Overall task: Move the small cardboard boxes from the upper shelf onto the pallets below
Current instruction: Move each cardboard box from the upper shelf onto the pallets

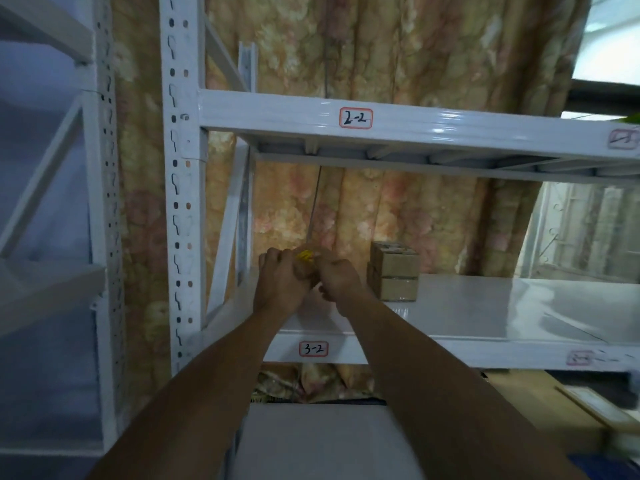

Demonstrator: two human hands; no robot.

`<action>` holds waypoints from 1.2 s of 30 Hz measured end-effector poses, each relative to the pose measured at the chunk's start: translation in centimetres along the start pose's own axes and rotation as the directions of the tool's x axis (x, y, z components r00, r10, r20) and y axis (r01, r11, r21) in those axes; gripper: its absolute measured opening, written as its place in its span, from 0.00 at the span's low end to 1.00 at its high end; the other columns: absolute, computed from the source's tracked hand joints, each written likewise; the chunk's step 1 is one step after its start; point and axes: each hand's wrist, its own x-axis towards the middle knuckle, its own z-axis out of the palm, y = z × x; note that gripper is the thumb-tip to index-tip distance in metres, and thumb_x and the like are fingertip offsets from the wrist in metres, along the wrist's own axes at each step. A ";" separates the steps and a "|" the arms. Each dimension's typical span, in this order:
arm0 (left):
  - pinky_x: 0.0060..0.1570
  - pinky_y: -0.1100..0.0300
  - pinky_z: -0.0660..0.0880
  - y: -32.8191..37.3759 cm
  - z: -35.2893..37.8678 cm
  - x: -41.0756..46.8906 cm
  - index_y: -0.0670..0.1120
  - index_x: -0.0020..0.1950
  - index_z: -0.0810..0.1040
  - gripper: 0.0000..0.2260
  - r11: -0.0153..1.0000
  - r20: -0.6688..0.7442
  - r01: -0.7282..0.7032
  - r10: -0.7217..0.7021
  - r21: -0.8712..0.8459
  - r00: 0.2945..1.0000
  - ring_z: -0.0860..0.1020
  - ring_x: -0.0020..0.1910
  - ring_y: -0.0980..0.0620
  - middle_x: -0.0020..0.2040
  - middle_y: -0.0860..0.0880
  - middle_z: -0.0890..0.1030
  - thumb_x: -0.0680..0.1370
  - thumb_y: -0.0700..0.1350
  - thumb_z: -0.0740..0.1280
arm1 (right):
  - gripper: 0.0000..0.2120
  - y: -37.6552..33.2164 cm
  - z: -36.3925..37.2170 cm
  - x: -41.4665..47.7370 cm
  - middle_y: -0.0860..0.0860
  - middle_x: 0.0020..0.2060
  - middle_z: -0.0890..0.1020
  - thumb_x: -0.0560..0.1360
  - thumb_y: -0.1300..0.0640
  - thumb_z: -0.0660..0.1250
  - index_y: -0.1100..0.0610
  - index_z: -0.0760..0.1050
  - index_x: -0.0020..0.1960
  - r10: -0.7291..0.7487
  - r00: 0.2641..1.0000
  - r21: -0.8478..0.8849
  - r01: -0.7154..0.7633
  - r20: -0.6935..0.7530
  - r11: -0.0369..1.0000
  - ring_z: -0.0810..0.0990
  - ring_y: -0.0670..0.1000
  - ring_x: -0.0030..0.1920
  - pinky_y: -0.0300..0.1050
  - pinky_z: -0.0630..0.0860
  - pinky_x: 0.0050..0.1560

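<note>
Both my arms reach up to the white shelf (485,313) labelled 3-2. My left hand (280,282) and my right hand (337,280) grip a small cardboard box (306,259) between them from either side; only its brown top with a yellow mark shows, the rest is hidden by my fingers. To the right, two small cardboard boxes (396,275) stand stacked one on the other near the back of the same shelf, apart from my hands.
A white upright post (181,202) with slots rises at the left of the shelf. The beam labelled 2-2 (356,118) runs overhead. A patterned curtain hangs behind. Below the shelf lie a grey surface (311,441) and larger cardboard boxes (554,410) at the lower right.
</note>
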 end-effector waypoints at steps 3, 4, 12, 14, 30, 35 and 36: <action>0.51 0.51 0.73 0.7 -0.2 -0.9 0.42 0.49 0.76 0.17 0.996 -0.056 -0.051 0.047 -0.076 0.997 0.69 0.55 0.44 0.51 0.44 0.74 0.67 0.50 0.74 | 0.12 -0.4 -0.8 -1.0 0.63 0.41 0.84 0.73 0.51 0.72 0.61 0.80 0.44 0.058 0.996 0.137 -0.048 -0.067 0.989 0.83 0.61 0.38 0.62 0.82 0.39; 0.49 0.51 0.73 1.2 -0.3 -1.2 0.42 0.49 0.76 0.17 0.992 -0.061 -0.066 0.059 -0.108 0.996 0.68 0.55 0.45 0.52 0.45 0.73 0.67 0.48 0.75 | 0.08 -0.6 -1.2 -1.4 0.64 0.40 0.84 0.73 0.55 0.72 0.61 0.80 0.42 0.063 0.994 0.170 -0.047 -0.089 0.984 0.84 0.63 0.40 0.65 0.82 0.40; 0.48 0.51 0.77 7.9 -0.5 -2.4 0.45 0.54 0.79 0.11 0.867 -0.068 0.083 -0.134 -0.491 0.989 0.79 0.50 0.48 0.51 0.48 0.81 0.76 0.49 0.71 | 0.03 0.5 -8.8 -3.2 0.55 0.44 0.85 0.70 0.59 0.73 0.52 0.81 0.42 -0.017 0.978 0.262 0.072 -0.206 0.962 0.84 0.60 0.50 0.65 0.81 0.53; 0.45 0.58 0.75 10.4 0.1 -2.7 0.44 0.58 0.82 0.11 0.804 -0.045 0.126 -0.186 -0.582 0.981 0.81 0.48 0.50 0.50 0.48 0.84 0.78 0.47 0.71 | 0.04 1.1 -11.7 -3.7 0.52 0.43 0.85 0.64 0.52 0.74 0.45 0.81 0.38 -0.043 0.970 0.234 0.101 -0.241 0.967 0.84 0.59 0.50 0.64 0.82 0.52; 0.47 0.46 0.82 40.6 9.9 -10.7 0.38 0.54 0.79 0.23 -0.016 0.656 0.670 -0.224 -0.742 0.721 0.84 0.45 0.38 0.49 0.37 0.84 0.80 0.59 0.64 | 0.14 5.2 -45.7 -18.2 0.52 0.55 0.75 0.74 0.66 0.66 0.55 0.74 0.58 -0.656 0.744 -0.892 0.206 -0.124 0.403 0.72 0.50 0.50 0.39 0.69 0.44; 0.52 0.40 0.81 45.8 12.0 -12.9 0.43 0.56 0.78 0.31 0.041 0.784 0.786 -0.055 -0.617 0.619 0.83 0.49 0.35 0.50 0.39 0.83 0.69 0.69 0.70 | 0.20 7.8 -53.2 -20.9 0.51 0.58 0.72 0.72 0.65 0.71 0.53 0.70 0.60 -0.674 0.739 -0.969 0.154 -0.016 0.192 0.70 0.51 0.53 0.45 0.79 0.41; 0.51 0.41 0.81 46.4 12.4 -13.3 0.43 0.57 0.78 0.31 0.072 0.800 0.799 -0.021 -0.597 0.600 0.83 0.50 0.36 0.52 0.39 0.83 0.69 0.67 0.73 | 0.23 8.2 -54.3 -21.4 0.51 0.59 0.72 0.71 0.64 0.73 0.52 0.69 0.61 -0.656 0.755 -0.974 0.144 -0.007 0.177 0.70 0.51 0.54 0.45 0.79 0.40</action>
